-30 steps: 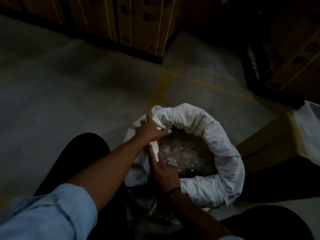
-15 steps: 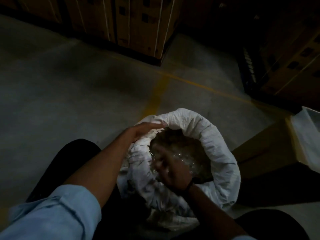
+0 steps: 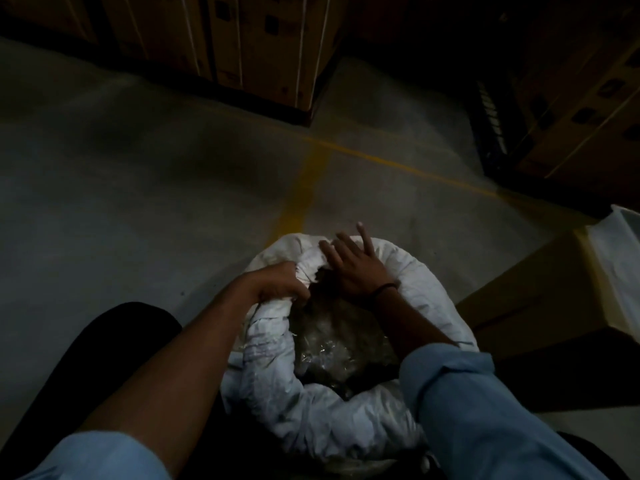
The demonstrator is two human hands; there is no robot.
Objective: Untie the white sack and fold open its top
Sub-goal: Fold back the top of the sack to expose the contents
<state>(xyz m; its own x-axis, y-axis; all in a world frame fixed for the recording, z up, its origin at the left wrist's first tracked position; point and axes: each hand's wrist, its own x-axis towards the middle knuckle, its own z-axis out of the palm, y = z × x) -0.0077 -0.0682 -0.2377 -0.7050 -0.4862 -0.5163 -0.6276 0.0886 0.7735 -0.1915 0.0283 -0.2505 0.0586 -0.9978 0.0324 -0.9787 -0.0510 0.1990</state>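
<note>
The white sack (image 3: 311, 407) stands on the floor between my knees, its top rolled outward into a thick collar around an open mouth. Clear crinkled plastic (image 3: 332, 344) shows inside. My left hand (image 3: 280, 284) is clenched on the collar's left rim, bunching the fabric. My right hand (image 3: 353, 265) lies across the far rim with fingers spread, thumb and fingers pressing a fold of the cloth; a dark band sits on that wrist. Whether it pinches the fabric is hard to tell in the dim light.
Grey concrete floor with a yellow painted line (image 3: 304, 188) stretches ahead. Stacked cardboard cartons (image 3: 263, 46) stand at the back, more cartons (image 3: 581, 98) at the right. A cardboard box with a white liner (image 3: 620, 258) sits close on the right. My dark trouser leg (image 3: 104, 358) is at left.
My right hand left the sack's inside and moved up to the far rim. My left hand closed on the left rim. The view tilted closer over the sack.
</note>
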